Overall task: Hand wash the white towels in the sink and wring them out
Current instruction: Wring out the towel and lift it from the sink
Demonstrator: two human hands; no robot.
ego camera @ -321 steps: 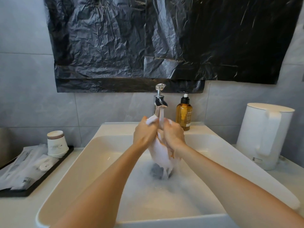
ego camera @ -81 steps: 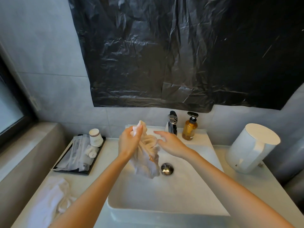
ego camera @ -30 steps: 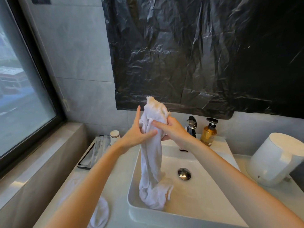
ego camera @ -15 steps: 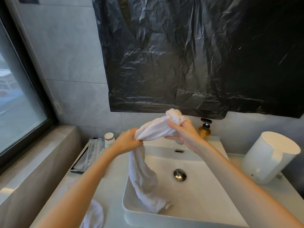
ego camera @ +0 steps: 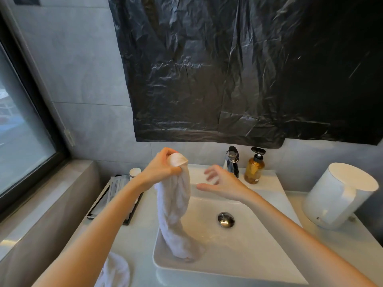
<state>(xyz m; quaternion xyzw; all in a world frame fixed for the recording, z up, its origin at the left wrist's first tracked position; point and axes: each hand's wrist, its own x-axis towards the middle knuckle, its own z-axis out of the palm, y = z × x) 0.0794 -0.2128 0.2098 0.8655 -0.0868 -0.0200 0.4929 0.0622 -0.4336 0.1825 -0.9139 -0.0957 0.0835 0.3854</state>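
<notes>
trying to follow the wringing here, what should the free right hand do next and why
Probably move the right hand across to grip the towel around its middle, below the left hand, ready to twist. Only the left hand grips it, at the top end. The right hand is open and apart from the towel, whose lower end rests in the sink.

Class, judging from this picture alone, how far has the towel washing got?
Done: the sink looks drained; a second towel lies on the counter. In hand: the left hand grips the hanging towel, its lower end in the sink; the right hand is open, off it. Left: probably wringing it out.
</notes>
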